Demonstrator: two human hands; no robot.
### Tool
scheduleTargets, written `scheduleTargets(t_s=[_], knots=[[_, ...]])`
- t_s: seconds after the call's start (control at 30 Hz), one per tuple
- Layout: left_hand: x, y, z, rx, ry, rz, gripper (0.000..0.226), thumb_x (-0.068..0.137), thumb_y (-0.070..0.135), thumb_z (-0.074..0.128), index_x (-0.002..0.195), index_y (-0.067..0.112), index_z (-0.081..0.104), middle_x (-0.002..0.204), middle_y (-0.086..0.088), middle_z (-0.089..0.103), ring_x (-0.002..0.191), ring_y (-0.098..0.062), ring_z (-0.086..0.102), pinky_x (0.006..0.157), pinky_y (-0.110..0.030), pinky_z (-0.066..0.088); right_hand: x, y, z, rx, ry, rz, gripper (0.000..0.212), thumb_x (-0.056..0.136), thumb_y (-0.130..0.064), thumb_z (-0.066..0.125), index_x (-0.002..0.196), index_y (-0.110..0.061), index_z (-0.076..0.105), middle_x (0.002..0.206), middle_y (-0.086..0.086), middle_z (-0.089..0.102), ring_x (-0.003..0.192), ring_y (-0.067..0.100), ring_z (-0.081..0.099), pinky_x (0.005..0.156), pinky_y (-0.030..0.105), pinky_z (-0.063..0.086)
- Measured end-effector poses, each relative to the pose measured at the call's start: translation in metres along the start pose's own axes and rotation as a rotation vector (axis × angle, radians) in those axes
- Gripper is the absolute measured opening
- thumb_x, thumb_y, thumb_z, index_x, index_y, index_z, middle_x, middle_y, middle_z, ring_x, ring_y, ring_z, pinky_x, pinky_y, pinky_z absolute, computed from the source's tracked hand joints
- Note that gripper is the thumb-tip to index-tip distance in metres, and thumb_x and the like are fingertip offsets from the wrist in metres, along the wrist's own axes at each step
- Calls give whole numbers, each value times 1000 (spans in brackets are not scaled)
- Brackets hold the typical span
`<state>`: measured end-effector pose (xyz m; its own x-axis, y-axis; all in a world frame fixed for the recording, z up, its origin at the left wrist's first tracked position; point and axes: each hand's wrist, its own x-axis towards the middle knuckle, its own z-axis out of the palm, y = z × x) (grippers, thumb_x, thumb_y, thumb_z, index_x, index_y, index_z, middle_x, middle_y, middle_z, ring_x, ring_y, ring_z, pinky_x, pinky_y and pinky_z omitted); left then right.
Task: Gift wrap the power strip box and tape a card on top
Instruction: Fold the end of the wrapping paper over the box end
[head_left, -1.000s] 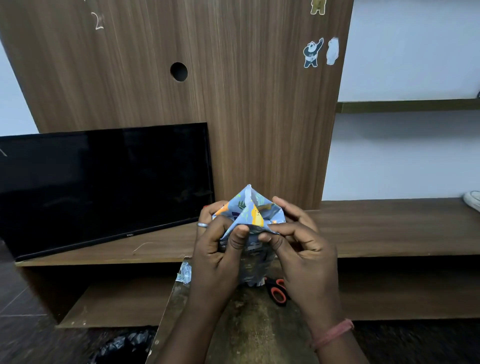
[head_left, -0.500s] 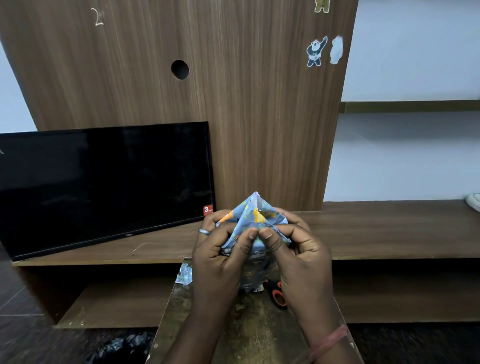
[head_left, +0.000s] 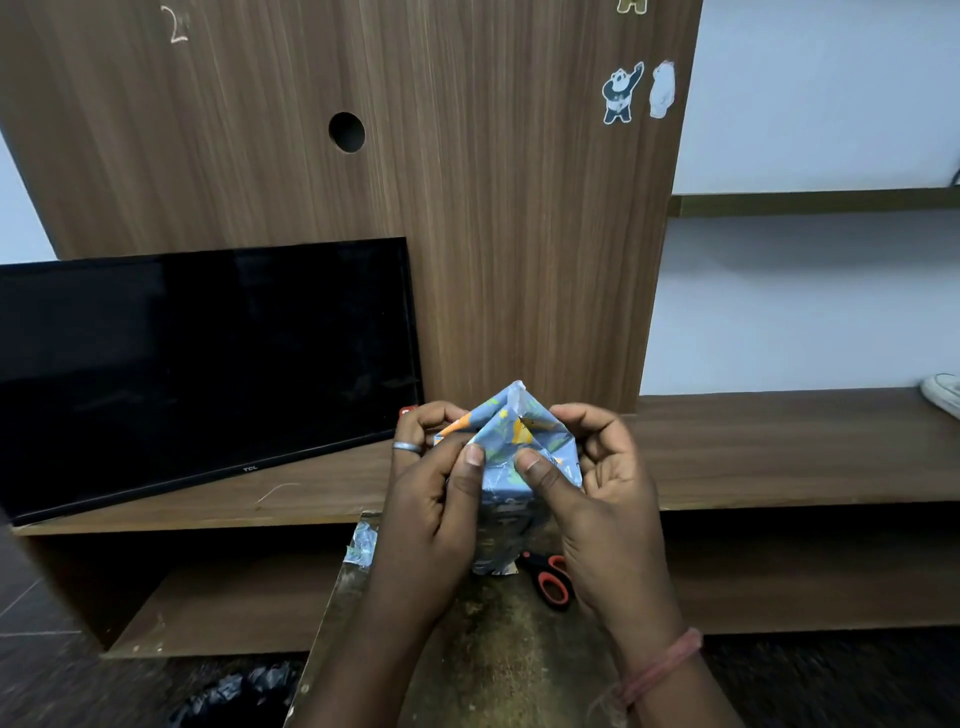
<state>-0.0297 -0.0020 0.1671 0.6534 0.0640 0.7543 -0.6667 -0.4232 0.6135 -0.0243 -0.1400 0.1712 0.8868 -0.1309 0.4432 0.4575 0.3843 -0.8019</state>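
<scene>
Both hands grasp the upright wrapped box — left hand and right hand thumbs pinching its folded paper peak — beside a television marked TCL.

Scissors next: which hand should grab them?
Probably the right hand. The scissors lie just under its palm on the table, while the left hand grips the far side of the wrapped box.

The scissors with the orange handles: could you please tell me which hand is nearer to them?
Right. The right hand is directly above the scissors, partly covering them, while the left hand holds the far side of the wrapped box, which stands between it and them.
</scene>
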Motion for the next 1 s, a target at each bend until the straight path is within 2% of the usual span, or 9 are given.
scheduleTargets(t_s=[0.07, 0.17, 0.27, 0.37, 0.47, 0.6, 0.7, 0.9, 1.0], knots=[[2, 2, 0, 57, -33, 14, 24, 103, 18, 47, 108, 23, 70, 120, 6, 47, 119, -13, 51, 96, -11, 36, 0, -1, -3, -13, -22, 22, 38, 82, 6, 74, 114, -11, 62, 109, 9, 73, 102, 25, 70, 85, 36, 57], [3, 6, -1, 75, -25, 46, 29, 102, 20, 52, 117, 39, 67, 120, 7, 44, 116, -15, 52, 97, -11, 35, 2, -4, -4, 18, -15, 13, 40, 83, 7, 73, 116, -11, 62, 110, 9, 73, 102, 24, 70, 85, 35, 57], [4, 10, -2, 60, -2, 62, 43, 100, 14, 54, 137, 36, 61, 119, 1, 46, 116, -18, 52, 99, -11, 35, 2, -4, -3, 51, 2, -20, 52, 81, 10, 73, 123, -16, 59, 113, 13, 68, 102, 21, 69, 85, 31, 57], [5, 11, -3, -72, -8, 19, 67, 97, 9, 56, 156, 32, 35, 121, 0, 54, 115, -21, 57, 100, -25, 44, 2, -1, -2, 61, -7, -28, 56, 81, 11, 73, 127, -18, 60, 120, 19, 63, 103, 23, 69, 87, 33, 57], [5, 2, -7, -298, -41, -118, 82, 93, 14, 63, 159, 32, 19, 126, 6, 62, 117, -24, 63, 100, -38, 51, 3, 0, -2, 53, -38, -26, 54, 82, 11, 72, 126, -20, 64, 122, 24, 62, 107, 26, 67, 92, 39, 57], [0, -11, -11, -564, -72, -376, 74, 83, 31, 74, 150, 30, 43, 136, -9, 65, 125, -33, 62, 104, -54, 50, 3, 3, -2, 72, -68, -5, 50, 85, 9, 71, 124, -22, 68, 122, 27, 62, 110, 33, 66, 100, 52, 53], [-4, -11, -9, -615, -83, -375, 44, 84, 30, 69, 126, 16, 66, 117, -16, 71, 107, -34, 68, 87, -42, 56, 1, 3, 2, 91, -104, 30, 43, 88, 10, 67, 123, -16, 68, 119, 16, 71, 112, 34, 68, 98, 51, 53], [1, -11, -10, -557, -57, -330, 23, 85, 25, 63, 105, 16, 69, 94, -13, 67, 86, -24, 62, 73, -35, 49, 6, -2, 2, 72, -166, 113, 38, 92, 12, 58, 123, -8, 66, 116, 13, 73, 110, 30, 69, 92, 39, 57], [0, -7, -6, -532, -35, -319, 17, 83, 28, 64, 98, 22, 71, 88, -7, 66, 82, -22, 60, 72, -36, 47, 7, -6, 0, 48, -156, 103, 33, 89, 15, 58, 113, -5, 70, 107, 12, 76, 98, 22, 72, 82, 31, 58]])
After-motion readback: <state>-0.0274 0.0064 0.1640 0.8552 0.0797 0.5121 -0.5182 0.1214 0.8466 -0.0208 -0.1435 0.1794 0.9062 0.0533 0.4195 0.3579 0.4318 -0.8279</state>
